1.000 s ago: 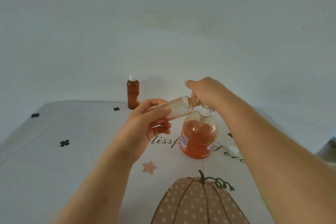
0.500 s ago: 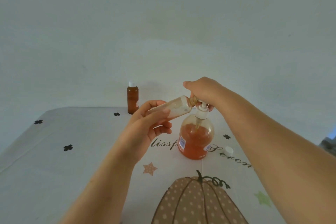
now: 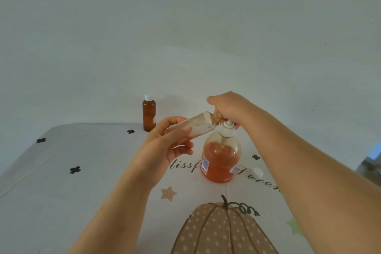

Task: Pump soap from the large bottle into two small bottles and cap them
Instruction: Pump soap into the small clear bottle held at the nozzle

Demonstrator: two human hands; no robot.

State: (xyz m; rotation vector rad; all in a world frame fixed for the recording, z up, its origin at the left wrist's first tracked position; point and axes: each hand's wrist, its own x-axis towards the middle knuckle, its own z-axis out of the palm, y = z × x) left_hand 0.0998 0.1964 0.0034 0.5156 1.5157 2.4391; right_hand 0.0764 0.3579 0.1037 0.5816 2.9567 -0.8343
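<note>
A capped amber bottle (image 3: 148, 114) stands upright at the far edge of the pumpkin-print tablecloth (image 3: 82, 181), at ten o'clock from the large soap bottle (image 3: 221, 159). The left hand (image 3: 165, 146) grips an uncapped small bottle (image 3: 195, 125), fingers and thumb curled round it, its neck tilted toward two o'clock against the pump (image 3: 227, 130). The right hand (image 3: 228, 107) curls its fingers over the pump's top. A loose white cap (image 3: 257, 173) lies at four o'clock, near the large bottle.

room left, capped bottle (image 3: 148, 115) behind, cap (image 3: 257, 173) right
</note>
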